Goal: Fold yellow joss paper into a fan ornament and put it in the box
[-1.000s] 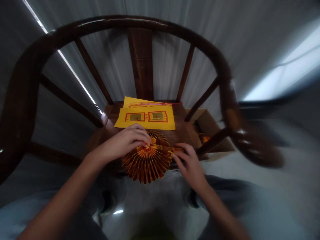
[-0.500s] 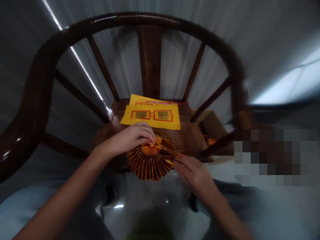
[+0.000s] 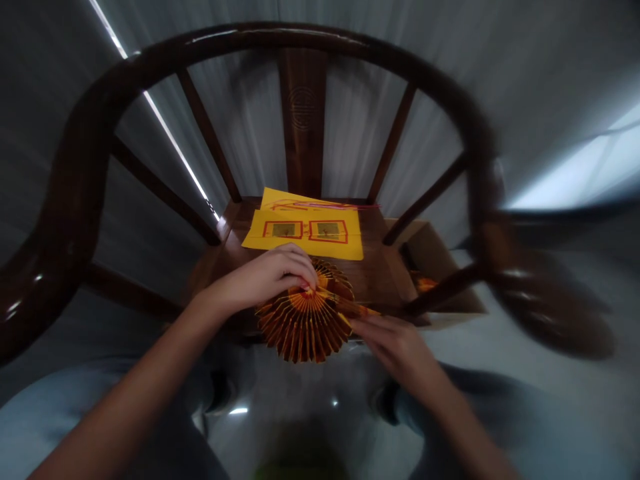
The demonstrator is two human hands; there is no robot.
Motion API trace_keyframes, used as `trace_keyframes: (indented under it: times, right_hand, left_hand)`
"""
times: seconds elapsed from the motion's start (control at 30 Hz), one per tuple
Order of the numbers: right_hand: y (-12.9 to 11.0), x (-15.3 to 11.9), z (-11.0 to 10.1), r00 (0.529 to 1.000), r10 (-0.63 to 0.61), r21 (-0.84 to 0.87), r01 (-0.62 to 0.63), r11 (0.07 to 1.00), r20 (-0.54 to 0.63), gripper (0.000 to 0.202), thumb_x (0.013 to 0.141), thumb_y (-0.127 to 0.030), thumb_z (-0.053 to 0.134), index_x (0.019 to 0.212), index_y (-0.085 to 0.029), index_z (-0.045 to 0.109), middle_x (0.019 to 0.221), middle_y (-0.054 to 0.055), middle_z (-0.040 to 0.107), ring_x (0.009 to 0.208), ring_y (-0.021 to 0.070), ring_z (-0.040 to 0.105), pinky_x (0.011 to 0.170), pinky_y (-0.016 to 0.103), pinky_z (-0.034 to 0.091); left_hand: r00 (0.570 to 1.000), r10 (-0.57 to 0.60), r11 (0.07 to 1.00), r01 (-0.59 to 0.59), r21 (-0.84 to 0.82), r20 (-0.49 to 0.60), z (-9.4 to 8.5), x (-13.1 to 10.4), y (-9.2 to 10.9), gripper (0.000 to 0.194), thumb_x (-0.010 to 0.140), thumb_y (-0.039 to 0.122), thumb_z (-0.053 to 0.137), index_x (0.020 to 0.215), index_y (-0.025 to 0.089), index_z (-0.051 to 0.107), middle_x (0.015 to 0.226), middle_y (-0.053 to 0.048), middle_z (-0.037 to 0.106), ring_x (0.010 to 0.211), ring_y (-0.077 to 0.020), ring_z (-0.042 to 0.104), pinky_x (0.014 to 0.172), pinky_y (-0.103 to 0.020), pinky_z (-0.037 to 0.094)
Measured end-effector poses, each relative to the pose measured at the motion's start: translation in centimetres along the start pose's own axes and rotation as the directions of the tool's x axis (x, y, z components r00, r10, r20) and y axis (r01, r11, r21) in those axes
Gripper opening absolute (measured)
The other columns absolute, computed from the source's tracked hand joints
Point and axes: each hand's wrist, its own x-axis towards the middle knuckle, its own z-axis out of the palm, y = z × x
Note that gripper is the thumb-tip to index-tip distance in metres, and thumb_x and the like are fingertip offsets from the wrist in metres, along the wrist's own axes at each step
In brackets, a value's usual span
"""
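A round, pleated rosette of dark orange and gold paper is spread in a fan at the front of the wooden seat. My left hand is closed with its fingertips pinching the rosette near its centre. At the right edge, my right hand has its fingers pressed together on the folded paper of the same rosette. Behind the rosette lies a yellow sheet with two red-framed squares. Thin pink-red strands rest on another yellow sheet at the back.
The dark wooden chair's curved rail arches round the seat, with slanting spindles on both sides. An open cardboard box with something orange inside stands on the floor to the right. My legs show at both lower sides.
The right hand has shifted slightly right and turned a little flatter. The left hand keeps its pinch at the rosette's centre. The whole view has moved slightly.
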Motion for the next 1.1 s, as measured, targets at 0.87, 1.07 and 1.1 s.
trace_keyframes:
  times: [0.87, 1.07, 1.1]
  right_hand:
    - [-0.8, 1.5, -0.3, 0.990, -0.120, -0.183, 0.104, 0.978, -0.078, 0.026, 0.095, -0.012, 0.047, 0.107, -0.014, 0.071, 0.096, 0.010, 0.074, 0.083, 0.0219, 0.067, 0.074, 0.037, 0.056]
    - [-1.8, 2.0, -0.7, 0.990, -0.141, -0.082, 0.139, 0.987, -0.009, 0.025, 0.098, -0.016, 0.045, 0.105, -0.013, 0.069, 0.087, 0.009, 0.070, 0.085, 0.0206, 0.061, 0.075, 0.034, 0.054]
    - [-2.0, 2.1, -0.7, 0.991, -0.137, -0.052, 0.137, 0.989, -0.005, 0.025, 0.099, -0.016, 0.044, 0.105, -0.013, 0.069, 0.086, 0.009, 0.069, 0.084, 0.0201, 0.060, 0.074, 0.034, 0.054]
  left_hand:
    - [1.000, -0.011, 1.000, 0.011, 0.006, 0.009, 0.2, 0.3, -0.3, 0.016, 0.093, 0.021, 0.058, 0.093, 0.025, 0.073, 0.102, 0.000, 0.073, 0.107, -0.0173, 0.057, 0.096, -0.034, 0.043]
    - [1.000, -0.007, 1.000, 0.007, 0.015, 0.011, 0.3, 0.4, -0.3, 0.016, 0.093, 0.024, 0.058, 0.093, 0.026, 0.073, 0.102, 0.000, 0.073, 0.109, -0.0178, 0.057, 0.097, -0.035, 0.042]
    - [1.000, -0.008, 1.000, 0.008, 0.015, 0.014, 0.3, 0.4, -0.3, 0.016, 0.093, 0.024, 0.057, 0.093, 0.026, 0.074, 0.102, 0.000, 0.073, 0.109, -0.0179, 0.057, 0.097, -0.035, 0.042]
